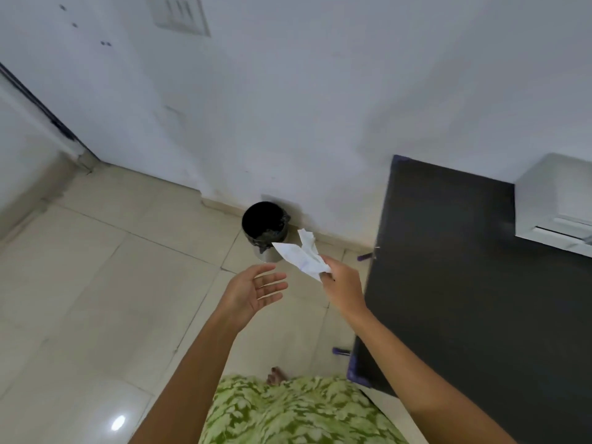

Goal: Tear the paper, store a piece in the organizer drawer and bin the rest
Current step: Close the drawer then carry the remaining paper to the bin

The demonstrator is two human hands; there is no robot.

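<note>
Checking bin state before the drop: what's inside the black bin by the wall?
The black bin holds a dark liner; its interior reads as near-black, with only a faint glint low on the right. Contents cannot be made out. The torn paper is still outside, held in the right hand.

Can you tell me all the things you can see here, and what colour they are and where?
bin: one, black, on the floor against the wall, open at the top
paper: one crumpled bunch, white, held in the air just right of the bin
table: one, dark grey top, on the right
organizer: one, white, on the table's far right corner
floor: pale cream tiles, lower left
wall: white, across the top
switch plate: one, white, high on the wall
garment: one, green with pale leaf print, bottom middle
foot: one, bare, just above the garment
left hand: open, empty, palm showing
right hand: closed on the paper
</note>
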